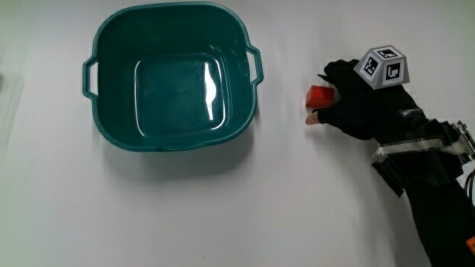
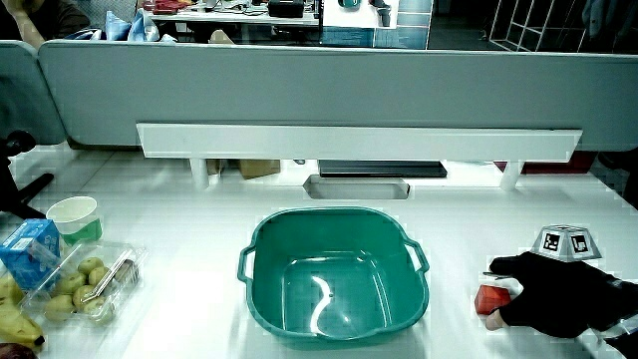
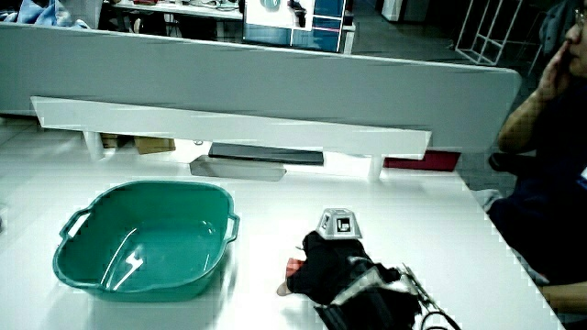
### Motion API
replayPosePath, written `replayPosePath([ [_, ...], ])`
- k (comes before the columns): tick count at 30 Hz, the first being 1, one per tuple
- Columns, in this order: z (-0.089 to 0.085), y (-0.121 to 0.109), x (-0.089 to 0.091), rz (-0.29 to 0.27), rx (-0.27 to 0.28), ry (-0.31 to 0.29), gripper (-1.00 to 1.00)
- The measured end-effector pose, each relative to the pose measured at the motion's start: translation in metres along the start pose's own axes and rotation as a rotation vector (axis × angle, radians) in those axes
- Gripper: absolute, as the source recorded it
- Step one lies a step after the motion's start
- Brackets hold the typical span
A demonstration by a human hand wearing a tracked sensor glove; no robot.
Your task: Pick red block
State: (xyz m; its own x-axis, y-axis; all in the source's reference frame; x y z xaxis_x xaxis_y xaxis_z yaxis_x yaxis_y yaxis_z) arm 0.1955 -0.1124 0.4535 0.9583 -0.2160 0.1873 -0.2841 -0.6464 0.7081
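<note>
A small red block (image 1: 320, 97) lies on the white table beside the teal tub (image 1: 111, 130). The gloved hand (image 1: 349, 104) is on the block, its fingers curled around it with the thumb tip showing just under it. The block also shows in both side views (image 2: 492, 298) (image 3: 294, 268), mostly covered by the hand (image 2: 543, 289) (image 3: 326, 266). A patterned cube (image 1: 386, 67) sits on the back of the hand. The tub is empty and stands apart from the hand.
In a side view a paper cup (image 2: 75, 216), a blue carton (image 2: 28, 249) and a clear box of small fruit (image 2: 85, 284) stand beside the tub at the table's edge. A low white shelf (image 2: 359, 140) runs along the grey partition.
</note>
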Motion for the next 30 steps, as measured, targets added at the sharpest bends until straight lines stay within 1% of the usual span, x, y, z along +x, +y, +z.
replayPosePath([
  [1, 0.0001, -0.0002, 0.0, -0.005, 0.007, -0.009, 0.45],
  [4, -0.0006, 0.0009, 0.0, 0.0, 0.006, -0.004, 0.52],
  [5, -0.0002, 0.0005, -0.0005, 0.0, 0.015, -0.007, 0.55],
  [6, -0.0003, 0.0002, -0.0008, 0.004, 0.01, 0.0, 0.57],
  [7, -0.0014, 0.0013, 0.0, 0.0, 0.008, -0.009, 0.59],
  [8, -0.0011, 0.0008, -0.001, 0.009, 0.007, -0.002, 0.61],
  [11, -0.0021, 0.0024, 0.001, -0.006, 0.008, -0.003, 0.68],
  [12, -0.0016, 0.0024, 0.0008, -0.002, 0.002, -0.004, 0.7],
  [16, 0.0, 0.0019, -0.0012, 0.0, 0.01, -0.005, 0.8],
  [19, -0.0003, 0.0028, -0.0006, -0.002, 0.013, -0.011, 0.86],
  [20, -0.0018, 0.0051, 0.0009, -0.01, 0.013, -0.024, 0.89],
  [21, 0.0001, 0.0027, -0.002, 0.003, 0.021, -0.031, 0.91],
  [22, -0.0009, 0.0037, -0.0012, -0.005, 0.024, -0.044, 0.93],
  [25, 0.0013, -0.0002, -0.0027, 0.016, 0.035, -0.04, 1.0],
  [27, 0.0033, -0.0017, -0.0029, 0.012, 0.044, -0.051, 1.0],
  [28, 0.0037, -0.0015, -0.0024, 0.017, 0.041, -0.046, 1.0],
  [29, 0.0052, -0.0025, -0.0024, 0.012, 0.053, -0.054, 1.0],
  [30, 0.0071, -0.0038, -0.0025, 0.018, 0.054, -0.046, 1.0],
])
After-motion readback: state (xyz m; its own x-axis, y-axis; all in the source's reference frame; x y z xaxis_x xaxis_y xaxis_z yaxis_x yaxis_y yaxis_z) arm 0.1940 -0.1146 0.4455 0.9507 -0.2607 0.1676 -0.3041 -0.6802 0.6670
